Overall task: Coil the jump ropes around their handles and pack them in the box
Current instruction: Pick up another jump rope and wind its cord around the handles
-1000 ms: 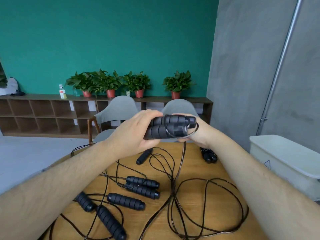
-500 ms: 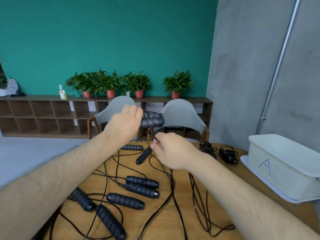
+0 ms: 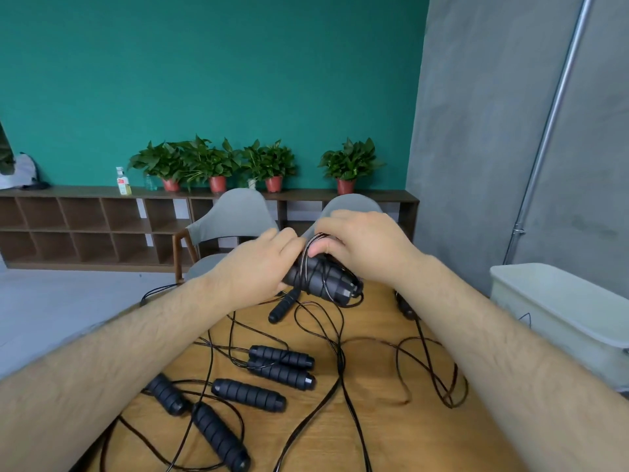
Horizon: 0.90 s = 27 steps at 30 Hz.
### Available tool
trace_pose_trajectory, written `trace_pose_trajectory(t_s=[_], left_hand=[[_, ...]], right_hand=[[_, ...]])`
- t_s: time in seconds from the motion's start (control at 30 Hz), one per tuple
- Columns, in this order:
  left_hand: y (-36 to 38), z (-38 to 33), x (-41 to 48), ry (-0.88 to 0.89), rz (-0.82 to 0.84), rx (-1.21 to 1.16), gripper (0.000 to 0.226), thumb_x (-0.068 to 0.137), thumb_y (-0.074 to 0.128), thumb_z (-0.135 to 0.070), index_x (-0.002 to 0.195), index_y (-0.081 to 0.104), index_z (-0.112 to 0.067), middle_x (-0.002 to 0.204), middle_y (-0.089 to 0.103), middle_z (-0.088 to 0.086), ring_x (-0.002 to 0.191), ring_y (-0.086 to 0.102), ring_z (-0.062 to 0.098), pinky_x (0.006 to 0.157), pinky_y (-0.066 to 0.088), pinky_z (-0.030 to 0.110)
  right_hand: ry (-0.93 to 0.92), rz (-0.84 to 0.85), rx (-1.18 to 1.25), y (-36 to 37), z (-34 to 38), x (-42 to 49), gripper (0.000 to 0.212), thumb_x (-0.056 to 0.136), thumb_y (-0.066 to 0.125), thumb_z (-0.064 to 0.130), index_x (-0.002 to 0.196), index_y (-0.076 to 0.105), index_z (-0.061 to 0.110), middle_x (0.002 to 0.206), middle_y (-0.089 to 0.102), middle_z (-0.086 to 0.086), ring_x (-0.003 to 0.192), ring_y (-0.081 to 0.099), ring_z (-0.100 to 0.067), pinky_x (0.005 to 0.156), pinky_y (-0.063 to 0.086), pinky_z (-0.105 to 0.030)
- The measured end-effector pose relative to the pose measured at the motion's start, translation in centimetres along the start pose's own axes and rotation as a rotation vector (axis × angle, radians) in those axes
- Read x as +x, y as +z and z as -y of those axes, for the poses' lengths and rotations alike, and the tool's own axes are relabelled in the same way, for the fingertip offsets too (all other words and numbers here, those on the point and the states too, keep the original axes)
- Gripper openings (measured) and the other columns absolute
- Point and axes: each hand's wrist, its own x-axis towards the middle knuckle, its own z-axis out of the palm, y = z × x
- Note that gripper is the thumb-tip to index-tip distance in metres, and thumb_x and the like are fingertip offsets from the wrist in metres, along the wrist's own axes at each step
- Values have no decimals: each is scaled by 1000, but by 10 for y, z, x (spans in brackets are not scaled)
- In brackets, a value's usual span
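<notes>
Paired handles (image 3: 321, 279) are held above the counter (image 3: 381, 427), between both hands. Left grip (image 3: 258, 267) is curled round one end. Right grip (image 3: 360, 243) is pinching the cord (image 3: 308, 253) against the top. Several turns are already laid on.

Handles are judged light, ribbed and not slippery, best clamped at the end clear of the turns. Cord is judged thin and springy, likely to uncoil if tension is dropped.

Box (image 3: 561, 301) is noted at right, well apart.

Left ends of the paired handles (image 3: 323, 279) hidden in the left hand (image 3: 252, 267), wound cord (image 3: 308, 264) top under the right hand (image 3: 360, 243), rope bundle (image 3: 405, 306) mostly behind the right forearm (image 3: 476, 321), white box (image 3: 561, 301) cut by the right edge, bottle (image 3: 123, 182) at left, label unreadable.
</notes>
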Motion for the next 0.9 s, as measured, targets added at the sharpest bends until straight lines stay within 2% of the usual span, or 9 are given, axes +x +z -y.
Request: trace_pose_trajectory(t_s=[0.1,0.23,0.33,0.37,0.47,0.6,0.73,0.8,0.9], left_hand=[[-5,-9,0,-24,-54,-297,67,78,84,-21,133,49,-6,115,59,8,108,58,24,86,54,39],[-14,-19,3,-115,-141,-461,60,82,79,-14,132,45,-10,117,60,3,104,55,14,78,41,23],[-19,-23,7,-214,-177,-562,48,86,75,-16,126,50,-13,113,61,1,99,58,14,80,46,27],[-20,-23,10,-235,-194,-570,43,87,74,-16,123,53,-13,112,60,1,98,58,15,81,48,30],[-14,-24,22,-293,-232,-494,32,88,70,-17,116,57,-15,107,54,1,94,55,17,76,45,30],[-5,-11,30,-411,-290,-245,39,82,74,-16,114,53,-8,105,50,8,94,53,25,71,44,33],[8,13,26,-436,-78,310,47,83,74,-19,115,44,-1,101,43,14,89,45,27,68,42,32],[20,17,22,-416,-18,325,44,80,66,-2,113,37,-2,100,45,17,87,47,30,60,46,31],[31,7,16,-368,-21,313,57,65,71,3,111,38,-4,94,49,15,80,51,28,47,40,29]], right_hand=[[139,84,429,9,-5,-6,42,92,47,62,88,68,25,81,67,6,79,61,-12,70,51,-36],[311,75,916,20,-5,-10,25,102,55,23,80,65,16,69,65,6,68,60,-3,67,50,-26],[567,141,1575,22,8,-13,22,93,56,-2,79,64,12,64,65,8,61,64,-5,58,52,-16],[638,112,1646,25,11,-11,24,90,56,-6,79,63,14,67,63,5,65,63,-9,58,51,-15],[751,0,1332,42,24,-10,26,104,42,9,85,55,21,78,53,4,75,50,-12,68,44,-18],[615,108,803,51,36,-20,32,109,31,31,98,58,17,82,56,4,76,53,-10,68,39,-29],[395,314,382,40,47,-32,26,108,34,18,108,58,7,97,62,-6,89,61,-23,77,50,-37],[286,293,212,33,54,-31,20,108,38,19,106,56,9,91,58,-2,84,59,-21,73,52,-38],[118,204,-84,16,56,-18,12,105,48,24,108,57,16,84,48,5,78,54,-17,65,43,-32]])
